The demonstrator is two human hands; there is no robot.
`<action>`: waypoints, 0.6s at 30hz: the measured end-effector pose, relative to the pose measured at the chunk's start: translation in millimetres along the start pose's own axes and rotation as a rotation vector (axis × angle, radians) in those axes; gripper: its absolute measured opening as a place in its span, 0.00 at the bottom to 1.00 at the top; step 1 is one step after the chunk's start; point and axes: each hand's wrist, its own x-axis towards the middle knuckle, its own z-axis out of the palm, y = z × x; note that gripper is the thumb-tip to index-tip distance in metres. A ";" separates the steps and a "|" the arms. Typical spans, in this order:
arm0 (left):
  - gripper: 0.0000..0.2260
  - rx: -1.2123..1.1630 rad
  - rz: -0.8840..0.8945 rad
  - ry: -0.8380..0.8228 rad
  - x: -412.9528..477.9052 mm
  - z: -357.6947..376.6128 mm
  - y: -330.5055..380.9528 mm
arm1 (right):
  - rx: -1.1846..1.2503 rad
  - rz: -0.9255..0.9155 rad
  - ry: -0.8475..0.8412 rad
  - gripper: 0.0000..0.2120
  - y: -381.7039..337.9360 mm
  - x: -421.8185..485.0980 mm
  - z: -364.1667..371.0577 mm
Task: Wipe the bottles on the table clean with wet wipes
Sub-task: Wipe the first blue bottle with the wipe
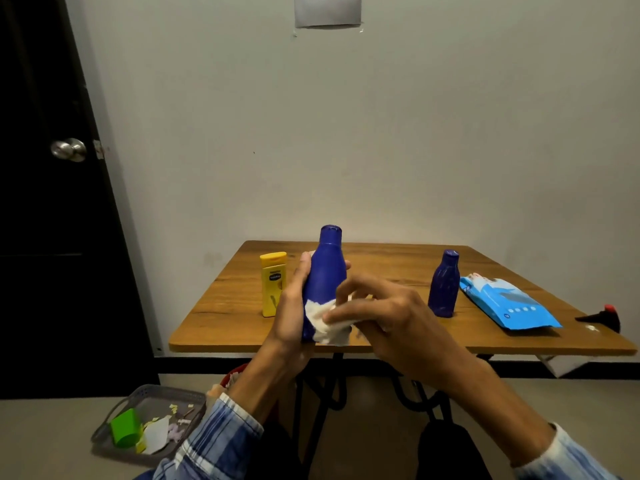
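Observation:
My left hand [292, 306] grips a large blue bottle [325, 271] upright above the near edge of the wooden table [388, 265]. My right hand [391, 317] presses a white wet wipe [323, 322] against the bottle's lower part. A yellow bottle [273, 284] stands on the table just left of my left hand. A smaller blue bottle [444, 284] stands to the right. A blue pack of wet wipes [505, 304] lies at the table's right side.
A small black object with a red tip [602, 317] lies near the table's right edge. On the floor at the left sits a grey basket [152, 424] with a green cup and paper scraps. A black door [52, 202] stands at the left.

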 end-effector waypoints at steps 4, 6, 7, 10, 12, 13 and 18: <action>0.25 0.066 -0.051 0.034 -2.0 7.7 -5.5 | 0.014 0.186 0.276 0.12 15.6 20.5 -8.9; 0.22 -0.011 -0.037 0.086 -2.7 11.1 -5.4 | -0.054 0.211 0.300 0.11 10.7 27.9 -2.1; 0.21 -0.087 -0.037 0.098 -2.7 10.9 -3.5 | -0.095 0.179 0.250 0.12 3.8 25.5 4.3; 0.26 -0.257 -0.091 0.053 -0.5 5.0 2.0 | -0.094 0.023 0.031 0.13 -22.2 5.9 14.1; 0.27 -0.290 -0.103 0.049 0.8 2.0 1.6 | -0.081 -0.020 -0.067 0.13 -26.0 4.3 9.3; 0.26 -0.310 -0.106 0.039 0.3 3.9 1.2 | -0.082 0.000 -0.055 0.13 -23.5 8.5 5.7; 0.28 -0.396 -0.101 0.042 0.9 6.2 1.4 | -0.138 0.060 0.040 0.11 -21.5 21.7 8.3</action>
